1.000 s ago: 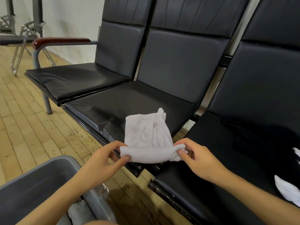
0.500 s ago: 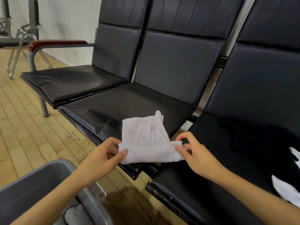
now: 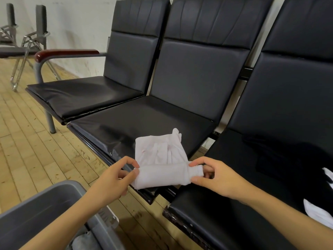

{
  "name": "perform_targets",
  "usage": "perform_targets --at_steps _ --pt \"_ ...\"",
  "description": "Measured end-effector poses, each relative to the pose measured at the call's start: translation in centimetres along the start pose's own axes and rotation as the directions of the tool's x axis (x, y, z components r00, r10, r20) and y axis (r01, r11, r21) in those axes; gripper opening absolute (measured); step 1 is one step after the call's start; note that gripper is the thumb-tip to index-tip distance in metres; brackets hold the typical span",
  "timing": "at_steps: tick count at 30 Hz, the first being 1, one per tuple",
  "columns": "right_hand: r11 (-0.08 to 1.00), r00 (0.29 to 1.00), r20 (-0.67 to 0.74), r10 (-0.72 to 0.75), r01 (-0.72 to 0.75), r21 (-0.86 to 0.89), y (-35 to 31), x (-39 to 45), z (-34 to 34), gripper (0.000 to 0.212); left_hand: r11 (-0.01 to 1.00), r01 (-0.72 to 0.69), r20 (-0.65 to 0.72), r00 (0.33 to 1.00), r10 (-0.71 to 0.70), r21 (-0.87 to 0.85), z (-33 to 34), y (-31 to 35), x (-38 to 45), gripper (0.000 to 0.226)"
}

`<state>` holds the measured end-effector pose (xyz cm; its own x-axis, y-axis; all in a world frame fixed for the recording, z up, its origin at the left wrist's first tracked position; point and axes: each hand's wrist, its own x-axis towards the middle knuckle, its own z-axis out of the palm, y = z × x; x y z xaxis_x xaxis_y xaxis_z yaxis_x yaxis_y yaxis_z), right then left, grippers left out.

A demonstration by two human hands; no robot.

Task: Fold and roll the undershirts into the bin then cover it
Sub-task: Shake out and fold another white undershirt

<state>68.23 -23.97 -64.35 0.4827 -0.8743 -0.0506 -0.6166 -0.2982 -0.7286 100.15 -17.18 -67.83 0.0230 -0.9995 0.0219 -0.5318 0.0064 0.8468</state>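
A white undershirt lies folded on the front of the middle black seat, its near end rolled into a tube. My left hand pinches the left end of the roll between thumb and fingers. At the right end of the roll, my right hand pinches it the same way. The grey bin stands on the floor at the lower left, under my left forearm, with pale cloth visible inside it.
More white cloth and a dark garment lie on the right seat. A third seat with a red-brown armrest is at the left. Metal chair frames stand far left on the wooden floor.
The roll has grown thicker and moved farther up the shirt, leaving less flat cloth. Both hands shifted their fingers over the roll's ends.
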Motion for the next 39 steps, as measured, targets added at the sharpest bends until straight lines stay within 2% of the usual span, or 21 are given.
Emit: perform_targets --at_steps 2,4,8,12,16,18,21,24,27,30,35,36,39 --pt "0.996 0.999 0.016 -0.041 0.042 -0.072 0.3 -0.2 0.0 0.04 1.0 -0.019 0.012 1.0 0.019 -0.012 -0.1 0.1 -0.1 0.015" --pt "0.993 0.998 0.0 -0.063 0.063 -0.105 0.5 -0.3 0.2 0.043 0.999 -0.037 0.048 0.998 0.037 -0.003 -0.4 -0.1 -0.3 0.03" --pt "0.992 0.995 -0.051 -0.085 0.08 -0.097 0.4 -0.1 0.6 0.036 0.978 -0.098 0.086 0.993 0.083 0.183 -0.3 -0.8 -0.5 0.054" --pt "0.995 0.995 -0.064 -0.074 0.07 -0.072 -0.2 0.0 0.5 0.037 0.948 -0.131 0.056 0.991 0.119 0.29 0.0 -0.6 -0.5 0.054" --pt "0.974 0.997 0.065 -0.046 0.059 -0.22 -0.4 -0.7 0.4 0.057 0.887 -0.155 0.045 0.988 0.15 0.436 0.4 0.0 -0.9 0.059" --pt "0.961 0.998 0.043 -0.053 0.063 -0.268 -0.4 -0.9 0.9 0.057 0.872 -0.146 0.038 0.989 0.145 0.467 0.6 0.1 -0.9 0.061" --pt "0.962 0.994 -0.056 -0.089 0.072 -0.262 -0.5 -0.5 1.5 0.045 0.85 -0.139 0.022 0.989 0.148 0.508 0.8 0.1 -0.7 0.061" --pt "0.97 0.984 -0.135 -0.12 0.087 -0.228 -0.5 -0.1 1.1 0.027 0.877 -0.168 -0.001 0.982 0.189 0.45 0.7 -0.5 -0.5 0.054" --pt "0.97 0.978 -0.174 -0.117 0.075 -0.232 -0.5 0.0 0.6 0.02 0.905 -0.225 -0.009 0.97 0.245 0.36 0.3 -1.3 -0.3 0.05" --pt "0.982 0.976 -0.196 -0.094 0.059 -0.177 -0.8 0.3 0.4 0.017 0.914 -0.234 -0.013 0.967 0.253 0.331 -0.2 -1.5 -0.2 0.061" --pt "0.994 0.984 -0.175 -0.017 -0.001 -0.105 -2.4 1.9 -0.1 0.009 0.938 -0.169 -0.022 0.983 0.184 0.302 -1.0 -0.8 0.0 0.089" --pt "0.993 0.985 -0.175 -0.002 -0.019 -0.116 -2.5 2.3 -0.2 0.012 0.949 -0.145 -0.03 0.987 0.159 0.282 -1.1 -0.6 0.1 0.089" --pt "0.985 0.983 -0.182 0.012 -0.043 -0.168 -2.8 4.1 -0.3 0.02 0.979 -0.05 -0.022 0.998 0.056 0.198 -1.3 -0.2 0.8 0.067"
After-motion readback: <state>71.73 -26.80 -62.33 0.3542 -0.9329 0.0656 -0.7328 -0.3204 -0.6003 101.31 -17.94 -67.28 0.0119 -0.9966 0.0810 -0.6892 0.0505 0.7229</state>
